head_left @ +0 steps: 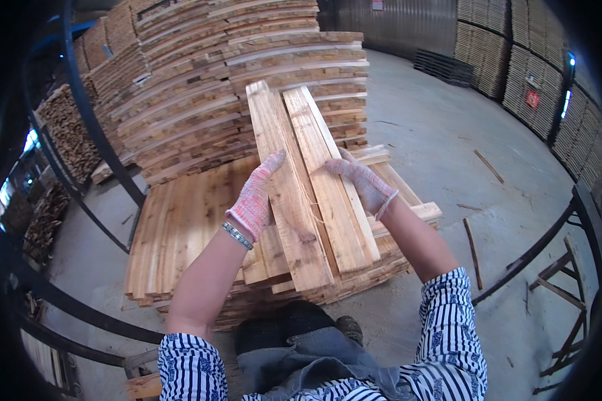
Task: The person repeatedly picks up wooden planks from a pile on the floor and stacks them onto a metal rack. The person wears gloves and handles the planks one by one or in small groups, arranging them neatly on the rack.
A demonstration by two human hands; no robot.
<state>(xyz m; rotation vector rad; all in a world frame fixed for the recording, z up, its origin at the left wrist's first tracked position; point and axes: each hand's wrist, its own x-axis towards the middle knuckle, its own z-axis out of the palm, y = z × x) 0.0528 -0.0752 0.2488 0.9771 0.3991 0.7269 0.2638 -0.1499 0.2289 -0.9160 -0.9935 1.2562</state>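
Note:
Two wooden boards are held up side by side between my gloved hands, tilted a little apart. My left hand (259, 190) grips the left board (284, 180) by its outer edge, thumb on the top face. On the other side, my right hand (361, 179) has its thumb over the right board (331, 187), with the other fingers hidden underneath. A thin sliver of wood hangs at the gap between the boards. Below lies a low stack of planks (180, 230), laid edge to edge on its left part, with crosswise pieces (418, 212) showing at its right.
A tall stack of boards (180, 113) rises just behind the low one. Dark metal bars (90, 113) curve along the left. Loose wood strips (473, 254) lie on the concrete floor (421, 127) at right, near a wooden frame (565, 287). More stacked lumber (535, 80) lines the far right.

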